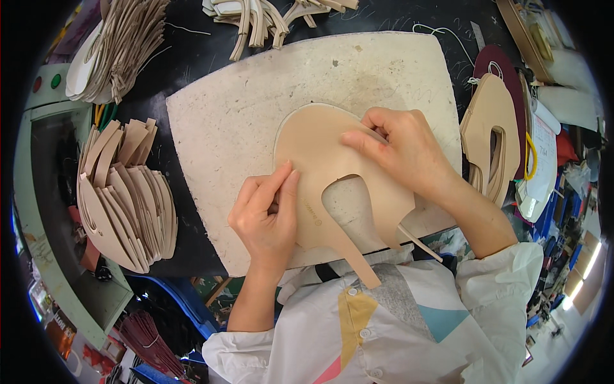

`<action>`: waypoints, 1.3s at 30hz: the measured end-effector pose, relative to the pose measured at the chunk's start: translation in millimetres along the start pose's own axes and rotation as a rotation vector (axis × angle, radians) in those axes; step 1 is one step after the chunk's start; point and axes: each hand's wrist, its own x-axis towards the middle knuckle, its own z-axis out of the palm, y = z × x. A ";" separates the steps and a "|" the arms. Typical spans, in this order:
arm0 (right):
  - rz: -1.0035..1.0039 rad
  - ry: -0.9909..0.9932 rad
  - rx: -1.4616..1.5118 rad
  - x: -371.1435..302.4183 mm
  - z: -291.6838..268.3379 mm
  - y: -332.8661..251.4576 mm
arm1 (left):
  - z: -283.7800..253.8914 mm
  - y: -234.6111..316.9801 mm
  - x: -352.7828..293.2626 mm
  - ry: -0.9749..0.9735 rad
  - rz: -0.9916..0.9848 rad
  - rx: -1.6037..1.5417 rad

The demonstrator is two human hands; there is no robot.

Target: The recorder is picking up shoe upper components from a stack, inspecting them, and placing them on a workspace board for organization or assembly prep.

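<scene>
A beige leather shoe-upper piece (pixel 313 144) with a rounded top and a deep arched cut-out lies over a worn off-white board (pixel 217 121). On its left edge, my left hand (pixel 263 214) pinches the leather between thumb and fingertips. My right hand (pixel 412 150) grips the upper right edge, thumb on top and fingers mostly hidden beneath. A narrow strap of the piece reaches down toward my shirt. From under its lower right part sticks out a thin pale strip (pixel 420 244). A lighter rim shows along the rounded edge.
Stacks of cut beige leather pieces (pixel 128 205) stand at the left, with a tied bundle (pixel 115 51) behind. More curved pieces (pixel 256 22) lie at the far edge of the black table (pixel 185 57). Beige and maroon uppers (pixel 489 134) and a metal ruler (pixel 478 36) are at the right.
</scene>
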 end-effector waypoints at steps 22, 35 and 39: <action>0.463 -0.110 0.612 -68.0 -18.6 22.0 | 0.8 29.2 31.0 -0.503 0.655 0.592; 0.176 0.007 0.199 -69.3 -10.3 21.7 | -4.4 23.7 54.4 -0.752 0.698 0.384; -0.195 0.464 -0.046 -35.5 -42.7 57.1 | -15.2 19.1 50.0 -0.558 0.713 0.493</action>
